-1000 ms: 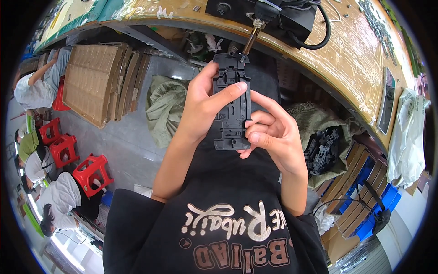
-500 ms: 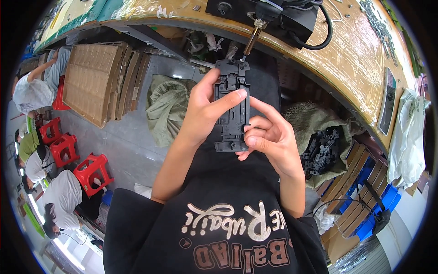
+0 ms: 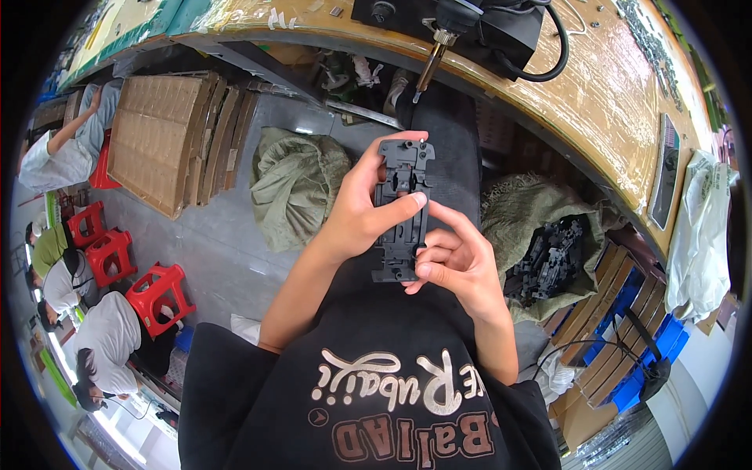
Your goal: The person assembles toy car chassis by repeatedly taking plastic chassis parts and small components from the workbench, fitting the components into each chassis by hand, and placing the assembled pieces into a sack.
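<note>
A long black molded plastic part (image 3: 402, 239) is held upright in front of my chest, its clips and recesses facing me. My left hand (image 3: 356, 215) is closed around its left side, with the thumb lying across the middle and the fingers behind. My right hand (image 3: 464, 262) grips the lower right edge between thumb and fingers. Just above the part's top edge, apart from it, points the metal tip of a tool like a soldering iron (image 3: 432, 69), angled down from the bench. A small pin shows at the part's top right corner.
The wooden bench (image 3: 603, 110) curves across the top, carrying a black box (image 3: 509, 35) with a thick cable. At right stands an open woven sack (image 3: 513, 207) of similar black parts. A closed sack (image 3: 294, 188), stacked cardboard (image 3: 160, 141), red stools (image 3: 159, 294) and seated people are left.
Both hands have brought the black part down toward me, away from the tool tip, which no longer meets its top edge. The grip looks the same.
</note>
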